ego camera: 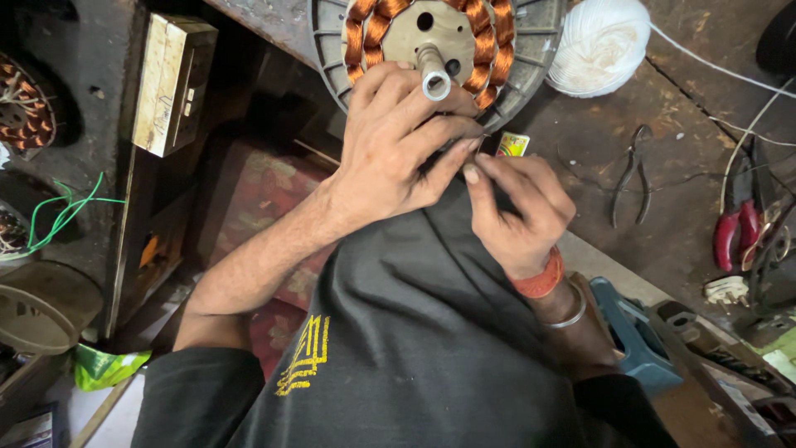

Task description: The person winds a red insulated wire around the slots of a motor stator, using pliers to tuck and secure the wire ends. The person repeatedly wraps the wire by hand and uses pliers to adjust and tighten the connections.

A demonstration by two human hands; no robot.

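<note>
Nearest, the right hand sits at five o'clock of the motor stator, fingertips pinched shut on something thin; a wire, perhaps, too fine to tell. The left hand lies curled over the stator's lower rim, fingers closed against the copper windings, just below the steel shaft. That stator looks heavy and rigid, the windings delicate: best held by rim or shaft. Farther, at two o'clock, a ball of white string; pliers at three.

Stator top cropped; pinched item indiscernible.
</note>
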